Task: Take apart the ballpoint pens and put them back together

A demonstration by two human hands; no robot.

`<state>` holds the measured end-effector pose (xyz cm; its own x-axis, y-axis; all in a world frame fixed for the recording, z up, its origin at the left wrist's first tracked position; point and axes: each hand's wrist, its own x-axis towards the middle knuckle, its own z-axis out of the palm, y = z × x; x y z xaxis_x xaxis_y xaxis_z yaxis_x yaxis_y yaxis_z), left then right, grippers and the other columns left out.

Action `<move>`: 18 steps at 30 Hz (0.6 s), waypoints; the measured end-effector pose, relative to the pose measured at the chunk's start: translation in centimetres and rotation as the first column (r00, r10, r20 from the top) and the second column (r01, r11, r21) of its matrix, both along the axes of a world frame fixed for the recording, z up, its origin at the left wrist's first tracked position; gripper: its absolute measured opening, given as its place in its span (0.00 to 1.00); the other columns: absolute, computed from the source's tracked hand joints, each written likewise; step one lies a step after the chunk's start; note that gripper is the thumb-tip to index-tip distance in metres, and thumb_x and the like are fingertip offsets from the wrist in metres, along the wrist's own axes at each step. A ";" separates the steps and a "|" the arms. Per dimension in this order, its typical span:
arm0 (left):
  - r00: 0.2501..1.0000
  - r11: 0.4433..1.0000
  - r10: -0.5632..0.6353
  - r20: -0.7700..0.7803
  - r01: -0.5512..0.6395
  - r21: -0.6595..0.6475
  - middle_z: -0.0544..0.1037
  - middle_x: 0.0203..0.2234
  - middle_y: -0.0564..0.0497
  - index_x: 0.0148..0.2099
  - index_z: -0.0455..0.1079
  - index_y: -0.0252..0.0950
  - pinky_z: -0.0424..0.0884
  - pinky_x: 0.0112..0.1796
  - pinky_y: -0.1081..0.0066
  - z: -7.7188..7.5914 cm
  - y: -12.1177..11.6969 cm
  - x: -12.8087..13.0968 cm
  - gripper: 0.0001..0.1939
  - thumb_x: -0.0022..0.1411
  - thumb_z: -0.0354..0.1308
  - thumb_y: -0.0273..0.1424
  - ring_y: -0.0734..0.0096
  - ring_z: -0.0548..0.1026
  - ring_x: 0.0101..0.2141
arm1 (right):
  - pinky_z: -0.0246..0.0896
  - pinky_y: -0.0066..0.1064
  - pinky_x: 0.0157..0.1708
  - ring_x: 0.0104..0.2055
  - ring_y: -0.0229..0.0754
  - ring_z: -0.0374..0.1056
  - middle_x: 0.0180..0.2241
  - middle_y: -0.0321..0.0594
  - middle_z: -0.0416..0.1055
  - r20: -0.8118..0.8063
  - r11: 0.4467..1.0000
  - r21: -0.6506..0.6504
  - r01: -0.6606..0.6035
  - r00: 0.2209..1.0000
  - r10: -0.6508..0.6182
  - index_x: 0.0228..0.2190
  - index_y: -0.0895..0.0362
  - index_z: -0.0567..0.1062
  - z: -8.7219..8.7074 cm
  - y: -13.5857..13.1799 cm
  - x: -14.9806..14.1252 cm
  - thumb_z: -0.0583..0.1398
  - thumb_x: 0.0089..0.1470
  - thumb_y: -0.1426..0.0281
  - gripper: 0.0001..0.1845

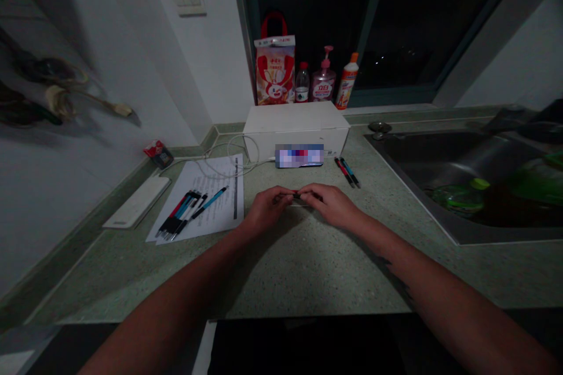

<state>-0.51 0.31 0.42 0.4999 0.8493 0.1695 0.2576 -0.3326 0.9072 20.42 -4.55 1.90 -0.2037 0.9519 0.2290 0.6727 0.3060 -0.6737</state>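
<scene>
My left hand (267, 208) and my right hand (331, 204) meet over the green speckled countertop (308, 263), fingers pinched together on a small pen (297, 194) with a red and dark body held between them. Only a short piece of the pen shows between the fingertips. To the left, several pens (180, 220) in red, blue and black lie bunched on a sheet of paper (206, 199), and one blue pen (210, 201) lies apart from them. Two more pens (347, 171) lie right of the hands, near the white box (295, 129).
A phone (299, 155) leans on the white box, its white cable (220, 167) looping across the paper. A white power strip (137, 202) lies at the left wall. A steel sink (466, 181) with green items sits right. A bag and bottles (323, 79) stand at the window.
</scene>
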 end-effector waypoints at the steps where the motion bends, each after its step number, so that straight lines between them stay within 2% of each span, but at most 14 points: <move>1: 1.000 1.000 -0.002 0.003 0.002 -0.014 0.81 0.31 0.48 0.44 0.78 0.36 0.73 0.35 0.69 0.0 0.0 0.0 0.13 0.64 0.59 0.38 0.67 0.77 0.32 | 0.62 0.35 0.38 0.37 0.43 0.72 0.37 0.41 0.79 0.009 1.000 0.002 -0.007 1.000 0.007 0.40 0.53 0.79 0.0 0.0 0.0 0.57 0.65 0.67 0.09; 8: 1.000 0.992 0.020 0.024 -0.017 -0.123 0.80 0.29 0.50 0.41 0.77 0.34 0.70 0.32 0.71 0.2 0.1 0.2 0.13 0.62 0.59 0.38 0.70 0.75 0.29 | 0.60 0.32 0.35 0.34 0.41 0.70 0.34 0.39 0.77 0.027 0.998 0.047 0.047 0.998 -0.049 0.39 0.54 0.78 0.0 0.0 0.0 0.64 0.59 0.70 0.04; 13: 0.999 0.986 0.022 0.043 -0.015 -0.168 0.80 0.27 0.51 0.38 0.77 0.34 0.69 0.30 0.72 0.0 0.3 0.1 0.10 0.60 0.61 0.35 0.72 0.74 0.26 | 0.60 0.33 0.37 0.37 0.42 0.70 0.35 0.39 0.75 0.092 0.993 0.113 0.035 0.995 -0.046 0.37 0.54 0.77 0.1 -0.1 0.0 0.65 0.57 0.72 0.04; 18: 0.997 0.987 0.046 0.058 -0.036 -0.156 0.81 0.29 0.50 0.38 0.77 0.35 0.70 0.32 0.72 0.1 0.2 0.3 0.08 0.59 0.61 0.33 0.71 0.75 0.28 | 0.61 0.33 0.37 0.37 0.42 0.71 0.35 0.40 0.76 0.070 0.999 0.035 0.031 0.997 -0.034 0.40 0.54 0.78 0.1 -0.1 -0.1 0.65 0.58 0.70 0.07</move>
